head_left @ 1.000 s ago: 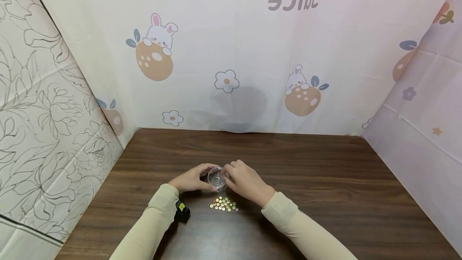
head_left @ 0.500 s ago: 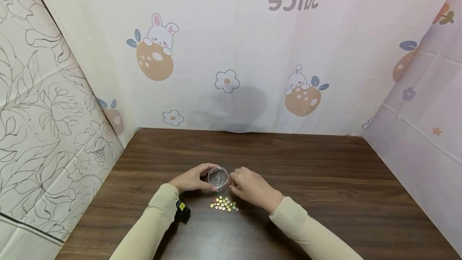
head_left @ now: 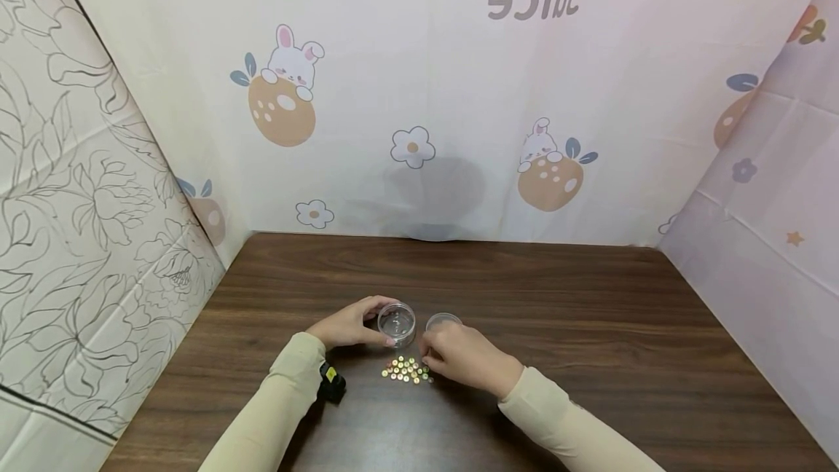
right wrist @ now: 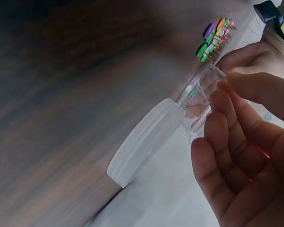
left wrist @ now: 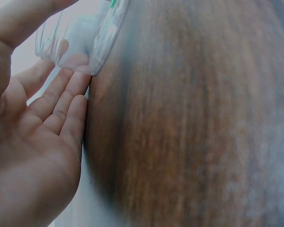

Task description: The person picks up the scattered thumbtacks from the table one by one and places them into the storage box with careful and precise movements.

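My left hand holds a small clear plastic jar upright on the table, thumb at the near side and fingers round the far side. A green spot shows through the jar's wall in the right wrist view. My right hand hovers at the right end of a pile of thumbtacks. Its fingers are loosely curled, thumb and index tips close together, with nothing visible between them. The thumbtacks have flat coloured heads and brass points. Behind my right hand lies a translucent round lid, partly covered by it in the head view.
The dark wood-grain table reaches to a printed curtain at the back, with more curtains at both sides. A black device with a yellow label sits at my left wrist.
My right hand has come away from the jar's mouth, moving right and toward me to the edge of the pile. The lid has come into sight. My left hand keeps its hold on the jar.
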Action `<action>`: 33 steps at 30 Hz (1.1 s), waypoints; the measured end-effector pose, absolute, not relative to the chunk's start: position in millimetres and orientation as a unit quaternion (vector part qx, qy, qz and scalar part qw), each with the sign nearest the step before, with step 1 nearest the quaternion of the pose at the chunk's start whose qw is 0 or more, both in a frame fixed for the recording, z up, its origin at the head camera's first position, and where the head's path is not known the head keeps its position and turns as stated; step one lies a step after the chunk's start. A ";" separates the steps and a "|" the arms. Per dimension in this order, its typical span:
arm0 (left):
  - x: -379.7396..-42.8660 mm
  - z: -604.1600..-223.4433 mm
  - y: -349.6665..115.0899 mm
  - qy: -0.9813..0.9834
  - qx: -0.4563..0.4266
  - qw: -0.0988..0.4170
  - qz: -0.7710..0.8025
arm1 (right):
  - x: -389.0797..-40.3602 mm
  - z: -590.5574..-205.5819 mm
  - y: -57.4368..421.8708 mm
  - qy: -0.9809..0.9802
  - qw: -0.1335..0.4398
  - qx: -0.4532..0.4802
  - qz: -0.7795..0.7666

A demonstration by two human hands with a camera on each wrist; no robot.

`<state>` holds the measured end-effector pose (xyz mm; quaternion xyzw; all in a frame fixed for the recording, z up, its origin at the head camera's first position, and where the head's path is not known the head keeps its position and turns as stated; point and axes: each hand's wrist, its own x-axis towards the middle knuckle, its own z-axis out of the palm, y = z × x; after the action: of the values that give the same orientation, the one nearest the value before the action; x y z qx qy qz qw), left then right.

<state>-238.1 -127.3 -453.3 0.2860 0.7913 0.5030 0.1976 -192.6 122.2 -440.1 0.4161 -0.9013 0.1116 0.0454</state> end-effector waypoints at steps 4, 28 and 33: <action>-237.6 -452.5 -127.3 0.793 0.285 0.195 0.502 | -188.8 -440.7 122.7 -0.898 0.035 0.425 0.106; -238.5 -454.9 -126.9 0.790 0.281 0.199 0.508 | -188.3 -450.1 123.8 -0.888 0.075 0.445 0.089; -237.4 -454.0 -126.4 0.791 0.277 0.198 0.509 | -188.0 -449.8 123.2 -0.889 0.074 0.443 0.088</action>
<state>-237.4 -126.4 -454.0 0.2770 0.7906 0.5088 0.1983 -188.0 123.2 -449.8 0.4428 -0.8892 0.0880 0.0741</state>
